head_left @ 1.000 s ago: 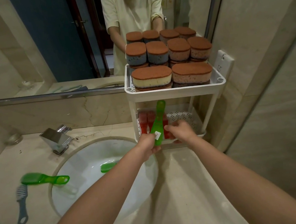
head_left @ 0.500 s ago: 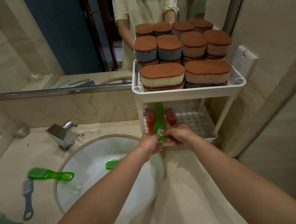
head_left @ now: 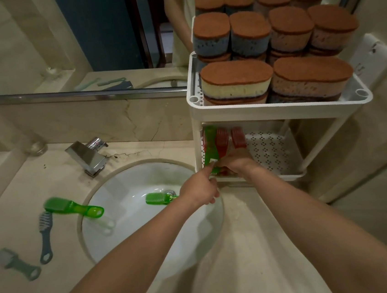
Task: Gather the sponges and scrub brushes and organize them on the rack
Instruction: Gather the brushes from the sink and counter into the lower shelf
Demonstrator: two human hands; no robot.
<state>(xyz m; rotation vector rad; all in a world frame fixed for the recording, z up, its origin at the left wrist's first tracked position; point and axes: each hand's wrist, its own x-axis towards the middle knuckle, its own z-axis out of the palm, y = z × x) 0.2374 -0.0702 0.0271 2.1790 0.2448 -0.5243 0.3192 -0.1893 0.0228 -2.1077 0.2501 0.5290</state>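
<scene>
Pinching green brush (head_left: pixel 210 142) by handle end with left hand (head_left: pixel 200 189), right hand (head_left: pixel 236 164) over red brushes (head_left: pixel 222 139), grip hidden, cannot tell, seating it leftmost on lower shelf of rack (head_left: pixel 279 112) under sponges (head_left: pixel 235 77), likely needing a release next, then a reach for sink brush (head_left: pixel 156 198).

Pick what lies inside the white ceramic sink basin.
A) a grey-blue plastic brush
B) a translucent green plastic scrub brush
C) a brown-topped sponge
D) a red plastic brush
B: a translucent green plastic scrub brush lies at the bottom of the white ceramic sink basin.
</scene>
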